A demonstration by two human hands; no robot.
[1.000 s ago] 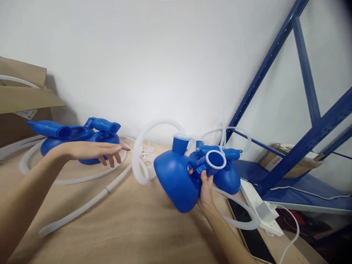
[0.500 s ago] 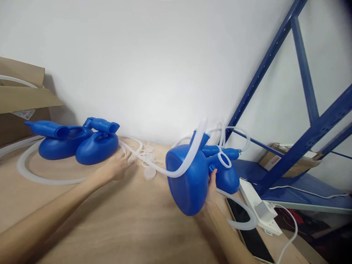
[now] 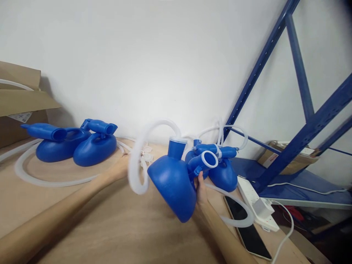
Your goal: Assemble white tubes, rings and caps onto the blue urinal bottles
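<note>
spanning the frame, a wooden table [image 3: 115, 227] meets a white wall [image 3: 154, 62]; blue shelving [image 3: 305, 139] at 3 o'clock. right hand [image 3: 200, 190] clamps a blue bottle [image 3: 172, 187]; left hand [image 3: 121, 169], grip untellable, behind white tubing [image 3: 136, 172].

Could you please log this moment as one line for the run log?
right hand: holds blue bottle | left hand: on table, behind hose

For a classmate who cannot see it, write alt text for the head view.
The right hand holds a blue bottle with a white hose above a wooden table; the left hand reaches toward small white caps.
</note>
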